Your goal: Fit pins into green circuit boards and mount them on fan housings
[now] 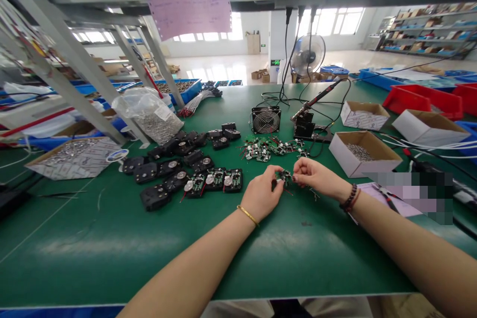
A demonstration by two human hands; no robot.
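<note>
Green and dark, a small circuit board [285, 177] sits where both hands meet, pinched by the thumb and fingers of the left hand [261, 191], while the right hand [315, 176] bunches its fingertips at the 3 o'clock edge, gripping what, if anything, I cannot tell. Loose boards [266, 149] lie towards 11 o'clock, 3 coin-cell units [233, 180] at 9. Fine 2-handed work seems in hand; the next move likely calls for a steady left pinch and small right-fingertip motions.
</note>
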